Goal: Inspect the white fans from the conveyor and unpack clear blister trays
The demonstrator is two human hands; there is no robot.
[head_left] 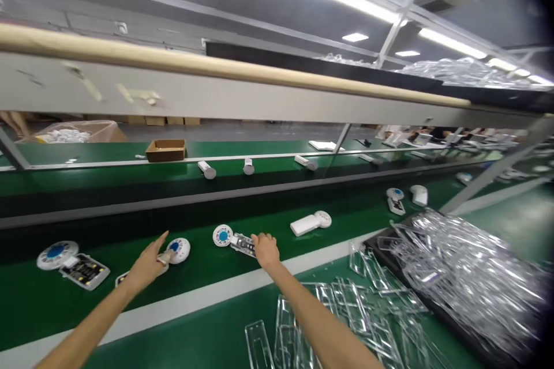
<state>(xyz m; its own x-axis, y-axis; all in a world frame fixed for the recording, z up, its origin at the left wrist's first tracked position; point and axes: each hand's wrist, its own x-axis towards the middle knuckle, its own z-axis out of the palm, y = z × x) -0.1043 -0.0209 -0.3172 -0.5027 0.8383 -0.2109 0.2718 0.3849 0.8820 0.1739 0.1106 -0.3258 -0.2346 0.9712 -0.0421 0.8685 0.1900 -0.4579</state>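
Note:
Both my arms reach out over a green conveyor belt (208, 268). My left hand (147, 265) lies on a white device with a blue round dial (178, 248), its fingers stretched out over the device's handle part. My right hand (265, 248) rests on the dark circuit-board end of a second device (229, 238) with a blue-and-white dial, fingers curled down onto it. A third opened device (71, 264) lies at the far left of the belt. A closed white device (310, 222) lies to the right of my right hand.
Clear plastic covers (346, 305) are scattered on the green bench in front of me, and a black tray (459, 277) heaped with more stands at the right. A brown cardboard box (165, 150) and small white parts (206, 169) sit on the far belt. More devices (395, 199) lie further right.

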